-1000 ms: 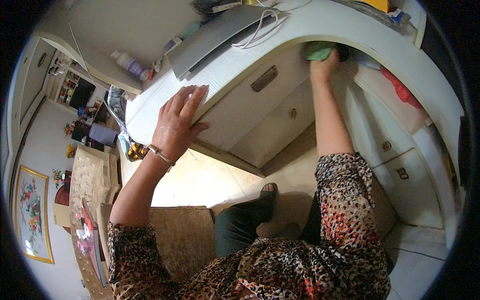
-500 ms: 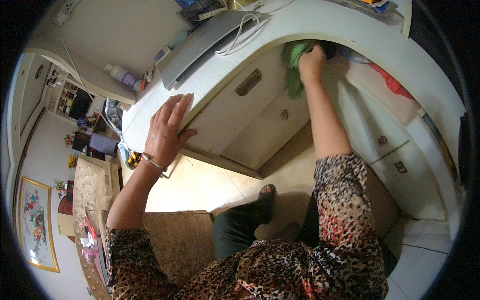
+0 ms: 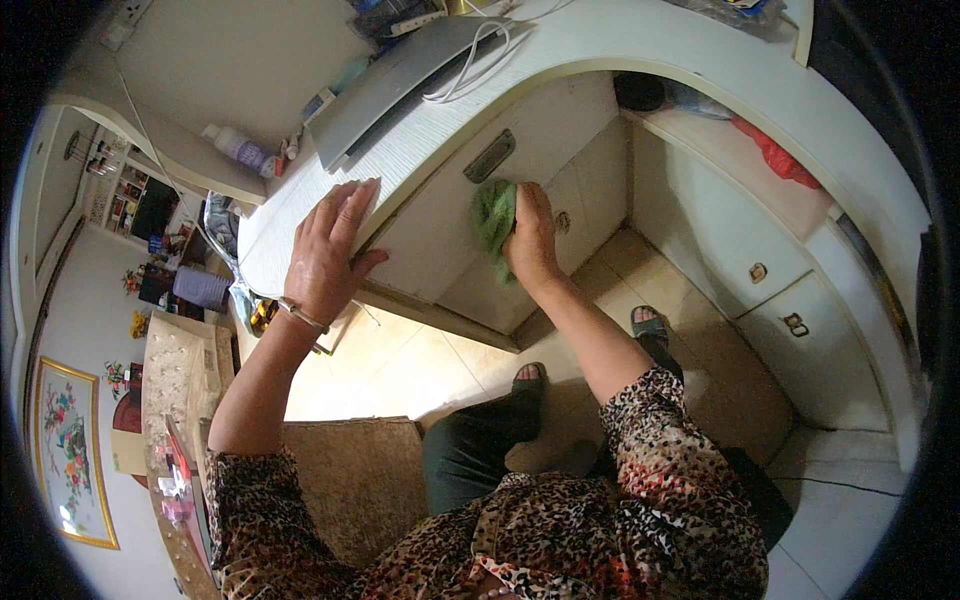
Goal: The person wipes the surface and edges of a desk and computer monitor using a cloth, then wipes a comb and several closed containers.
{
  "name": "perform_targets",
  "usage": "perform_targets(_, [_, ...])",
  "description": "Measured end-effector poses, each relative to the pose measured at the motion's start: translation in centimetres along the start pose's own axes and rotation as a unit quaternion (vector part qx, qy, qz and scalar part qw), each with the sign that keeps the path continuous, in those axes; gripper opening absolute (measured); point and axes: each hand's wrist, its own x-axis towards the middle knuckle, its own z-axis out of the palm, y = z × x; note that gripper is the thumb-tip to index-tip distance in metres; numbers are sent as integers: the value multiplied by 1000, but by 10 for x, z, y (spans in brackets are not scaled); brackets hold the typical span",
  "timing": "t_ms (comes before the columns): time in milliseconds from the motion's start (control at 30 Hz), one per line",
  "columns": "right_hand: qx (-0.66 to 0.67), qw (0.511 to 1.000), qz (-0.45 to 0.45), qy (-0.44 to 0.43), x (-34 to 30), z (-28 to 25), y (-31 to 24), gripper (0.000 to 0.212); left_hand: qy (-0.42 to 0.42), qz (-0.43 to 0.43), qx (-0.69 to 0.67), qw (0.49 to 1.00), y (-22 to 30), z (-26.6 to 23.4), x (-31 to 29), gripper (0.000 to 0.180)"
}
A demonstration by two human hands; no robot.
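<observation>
My right hand (image 3: 533,238) is closed around a bunched green cloth (image 3: 493,225). The cloth lies against the pale cabinet front (image 3: 435,225) under the desk, just below a recessed oblong handle (image 3: 489,156). A small round pull (image 3: 562,222) sits right beside my knuckles. On the left, my left hand (image 3: 325,243) rests on the edge of the white desktop (image 3: 268,238), fingers stretched out and thumb apart, holding nothing.
On the desk lie a grey flat panel (image 3: 395,95) and a white cable (image 3: 470,75). A white and purple bottle (image 3: 240,150) stands farther left. To the right, a red bag (image 3: 775,155) sits on a shelf above cabinet doors (image 3: 720,215). A brown upholstered seat (image 3: 350,480) is below.
My right hand has come out from the deep corner under the desk, moving left and nearer with the green cloth. My left hand has stayed at the desk edge.
</observation>
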Motion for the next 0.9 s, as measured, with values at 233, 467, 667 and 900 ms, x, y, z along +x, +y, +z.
perform_targets(233, [-99, 983, 56, 146, 95, -34, 59, 31, 10, 13, 5, 1000, 3, 1, 6, 88])
perform_targets(467, [-148, 956, 191, 165, 162, -77, 110, 28, -2, -6, 13, 1000, 1, 1, -6, 89])
perform_targets(667, [-45, 961, 234, 141, 63, -21, 110, 27, -2, -13, 9, 1000, -2, 2, -10, 90])
perform_targets(900, [-62, 979, 183, 66, 46, -34, 92, 24, 5, -10, 13, 1000, -1, 4, -1, 90])
